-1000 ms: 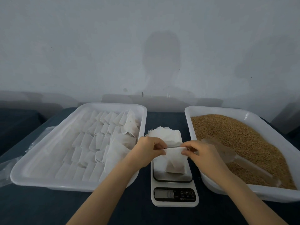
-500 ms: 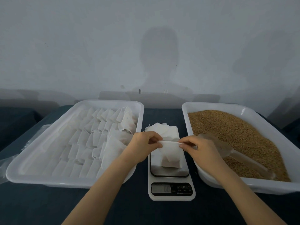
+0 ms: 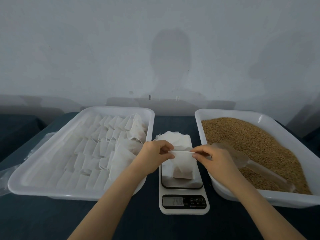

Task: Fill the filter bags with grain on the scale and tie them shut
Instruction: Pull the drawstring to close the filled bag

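Ok so this one looks like the closing-up step, not the scooping. The filter bag point(image 3: 182, 165) stands on the plate of the scale point(image 3: 181, 184), which sits in the middle of the table point(image 3: 152, 226) near its front edge. There's a brownish lump of grain showing through the bag's bottom, so I'd say filling is done for this one.

Both hands are busy at the bag's top edge. The left hand point(image 3: 155, 155) pinches the left end of the mouth with curled fingers, and the right hand point(image 3: 213, 158) pinches the right end. Between them the mouth is stretched out flat.

The display is lit, but the number is too blurry to read (annoying, since that's the whole check).

The clear scoop point(image 3: 237, 155) lies on the grain point(image 3: 251, 141) in the white tray point(image 3: 230, 112) toward the right edge of the table, with nobody holding it. The other tray point(image 3: 117, 109) on the left side has rows of done bags point(image 3: 103, 148). A little stack of empties point(image 3: 174, 137) sits just behind the scale.

Next move, as I read it: cinch the mouth and knot it. I can't make out a drawstring, so it'll be fingertip work. The bag needs to stay upright while that happens or grain spills onto the plate. After that it'd go over to the left tray.
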`<action>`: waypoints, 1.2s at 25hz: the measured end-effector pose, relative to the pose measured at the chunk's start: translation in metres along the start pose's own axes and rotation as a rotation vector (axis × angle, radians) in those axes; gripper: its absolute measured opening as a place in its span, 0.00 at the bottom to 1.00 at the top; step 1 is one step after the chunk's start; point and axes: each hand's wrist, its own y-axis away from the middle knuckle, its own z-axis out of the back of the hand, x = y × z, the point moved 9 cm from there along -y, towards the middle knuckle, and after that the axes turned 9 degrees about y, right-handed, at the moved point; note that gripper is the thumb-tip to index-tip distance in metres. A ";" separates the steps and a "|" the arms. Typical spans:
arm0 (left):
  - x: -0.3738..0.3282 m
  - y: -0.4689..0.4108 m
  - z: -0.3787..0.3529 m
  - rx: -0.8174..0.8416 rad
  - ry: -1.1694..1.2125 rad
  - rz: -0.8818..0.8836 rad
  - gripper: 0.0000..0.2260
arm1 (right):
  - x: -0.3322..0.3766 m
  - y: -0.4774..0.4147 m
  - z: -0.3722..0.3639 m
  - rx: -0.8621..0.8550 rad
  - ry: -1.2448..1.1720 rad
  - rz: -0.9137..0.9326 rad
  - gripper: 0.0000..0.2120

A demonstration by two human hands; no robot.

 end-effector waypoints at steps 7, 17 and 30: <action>0.001 0.000 0.000 0.006 0.001 0.008 0.10 | 0.001 0.001 0.001 -0.001 0.012 -0.007 0.07; 0.000 0.002 -0.001 0.003 -0.008 0.007 0.12 | 0.000 0.001 -0.002 0.009 0.006 -0.003 0.07; -0.012 0.002 -0.005 0.091 -0.056 -0.006 0.12 | 0.011 0.004 0.011 -0.066 -0.217 0.062 0.08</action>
